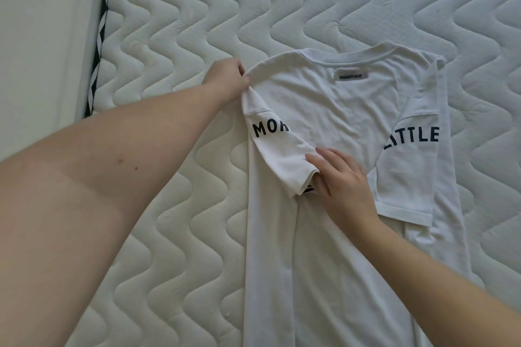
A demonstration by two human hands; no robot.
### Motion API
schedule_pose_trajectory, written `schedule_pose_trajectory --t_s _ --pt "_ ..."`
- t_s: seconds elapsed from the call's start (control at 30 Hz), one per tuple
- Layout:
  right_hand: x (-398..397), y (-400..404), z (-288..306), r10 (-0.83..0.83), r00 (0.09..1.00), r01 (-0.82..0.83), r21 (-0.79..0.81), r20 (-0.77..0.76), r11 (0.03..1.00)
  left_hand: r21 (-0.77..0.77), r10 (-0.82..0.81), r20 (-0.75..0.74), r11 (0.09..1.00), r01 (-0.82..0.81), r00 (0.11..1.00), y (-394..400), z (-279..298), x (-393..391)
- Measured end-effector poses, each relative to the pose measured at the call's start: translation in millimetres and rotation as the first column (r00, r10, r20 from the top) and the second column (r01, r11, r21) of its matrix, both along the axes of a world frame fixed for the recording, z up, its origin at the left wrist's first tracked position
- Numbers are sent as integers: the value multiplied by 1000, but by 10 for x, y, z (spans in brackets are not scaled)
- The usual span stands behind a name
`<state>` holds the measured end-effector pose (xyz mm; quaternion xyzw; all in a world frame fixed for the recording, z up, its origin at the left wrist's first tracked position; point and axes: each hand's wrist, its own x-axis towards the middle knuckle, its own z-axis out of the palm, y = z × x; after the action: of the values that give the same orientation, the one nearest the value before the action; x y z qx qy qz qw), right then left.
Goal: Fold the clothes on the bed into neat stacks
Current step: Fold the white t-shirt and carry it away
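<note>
A bare quilted mattress (pixel 174 22) with wavy stitching carries everything; a white T-shirt (pixel 338 110) lies on it toward four o'clock, collar at twelve.

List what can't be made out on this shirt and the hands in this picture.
Head view only:
- T-shirt hem: cut off by the bottom edge.
- Print by the left sleeve: only "MOR" shows; folded cloth hides the rest.
- Neck label: text too small to read.
- Left hand fingers: curled behind the shoulder seam.
- Right hand thumb: tucked under the sleeve cuff.
</note>
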<state>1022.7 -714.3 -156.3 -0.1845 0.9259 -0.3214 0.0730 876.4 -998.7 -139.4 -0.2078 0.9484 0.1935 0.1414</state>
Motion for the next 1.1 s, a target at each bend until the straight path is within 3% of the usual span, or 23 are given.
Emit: schedule_pose_trajectory --t_s 0.1,0.17,0.23,0.3,0.37,0.43,0.5,0.53,0.7,0.83,0.9,0.97,1.03,1.1 --pt "-62 35 -10 -130 991 134 -124 40 983 12 38 108 999 -39 993 27 108 -174" --pt "-97 93 -47 -229 963 252 -178 141 951 123 167 197 973 -193 966 48 138 -302" --pt "-123 145 -92 -307 920 351 -158 244 923 301 364 267 848 -436 892 67 133 -380" --pt "-130 174 -129 -324 904 366 -115 279 923 385 442 239 774 -502 865 54 110 -432" --pt "-136 174 -137 -287 916 329 -117 281 937 327 336 58 883 -336 940 27 85 -475" --pt "-147 162 -130 -247 938 285 -134 242 949 212 -10 -61 977 23 998 -49 49 -443" --pt "-155 134 -127 -218 962 241 -130 164 962 105 -339 17 936 336 941 -109 3 -399" --pt "-156 117 -132 -214 967 231 -116 141 966 72 -427 48 903 423 903 -128 -29 -385" --pt "-237 62 -154 -286 923 320 -103 258 942 6 -520 98 853 522 848 -113 -119 -447" --pt "-206 126 -108 -309 927 353 -217 213 910 -68 -539 133 832 550 832 -100 -94 -495" --pt "-124 174 -118 -229 965 255 -239 131 937 -77 -508 100 853 516 856 -125 -117 -471" --pt "-57 215 -139 -106 993 95 -203 -45 975 -66 -491 61 867 495 869 -147 -152 -428" --pt "-20 248 -170 33 970 -56 -87 -241 995 -35 -471 28 881 472 882 -176 -179 -394" --pt "6 263 -219 177 929 -162 75 -324 984 1 -438 14 899 438 899 -188 -188 -369"
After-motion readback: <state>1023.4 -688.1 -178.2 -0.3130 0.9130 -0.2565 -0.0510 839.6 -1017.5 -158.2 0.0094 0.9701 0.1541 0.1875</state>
